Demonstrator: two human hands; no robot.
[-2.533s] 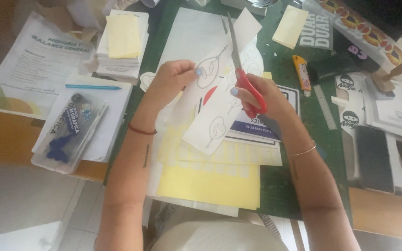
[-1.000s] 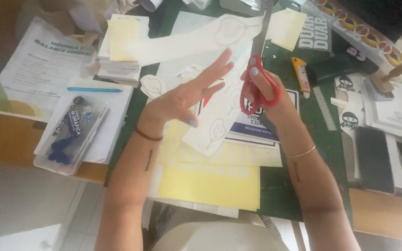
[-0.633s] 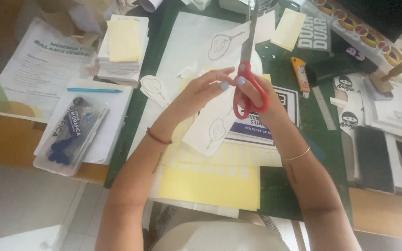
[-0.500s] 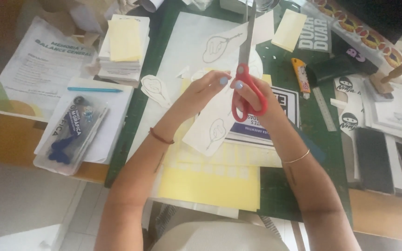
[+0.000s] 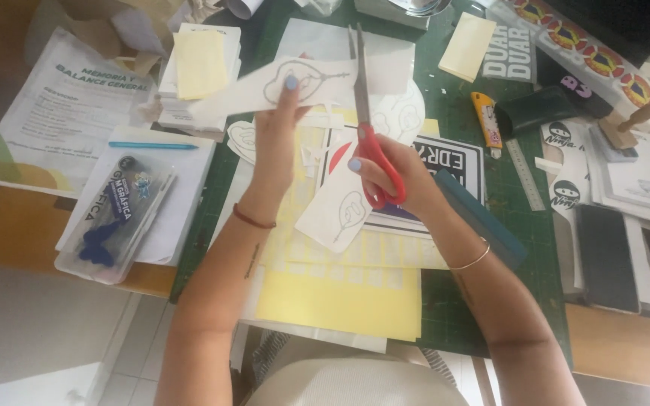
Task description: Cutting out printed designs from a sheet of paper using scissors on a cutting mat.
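Note:
My left hand (image 5: 278,139) pinches a white paper strip (image 5: 265,86) with a line drawing on it and holds it up over the green cutting mat (image 5: 453,113). My right hand (image 5: 393,177) grips red-handled scissors (image 5: 366,124), their blades pointing away and meeting the right end of the strip. More white cut-outs with drawings (image 5: 344,207) lie under both hands, on top of a pale yellow sheet (image 5: 340,301).
A stack of papers with yellow notes (image 5: 197,64) sits at the back left, with a clear plastic case (image 5: 110,218) and a blue pen (image 5: 152,146) on sheets to the left. An orange utility knife (image 5: 483,120), a ruler (image 5: 524,173) and sticker sheets (image 5: 566,188) lie at the right.
My left hand has picked up the drawn paper strip and raised it away from me. The scissors have swung upright and their blades now meet the strip's end.

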